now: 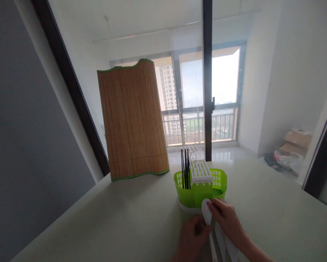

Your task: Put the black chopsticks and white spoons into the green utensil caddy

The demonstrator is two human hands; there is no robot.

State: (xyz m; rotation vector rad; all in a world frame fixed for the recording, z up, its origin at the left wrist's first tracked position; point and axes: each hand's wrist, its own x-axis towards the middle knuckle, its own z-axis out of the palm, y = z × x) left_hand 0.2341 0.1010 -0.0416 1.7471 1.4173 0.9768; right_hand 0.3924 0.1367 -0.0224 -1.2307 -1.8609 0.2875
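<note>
A white spoon (206, 210) is between my two hands, its bowl pointing away from me in front of the green utensil holder (202, 193). My left hand (192, 234) is closed, with its thumb and fingers pinching the spoon near the neck. The fingers of my right hand (228, 218) press on the edge of the spoon's bowl. Below my right hand lie more white utensils (220, 236), partly hidden, so their kind is unclear. Black chopsticks (185, 171) stand in the holder's left compartment. A white slotted rack (200, 170) sits across its middle.
To the left, a brown bamboo mat (132, 120) with green edging stands upright on the pale table (98, 218). Behind the table is a glass panel with a dark frame (207, 80). Boxes and bags (291, 153) lie on the floor beyond, at right.
</note>
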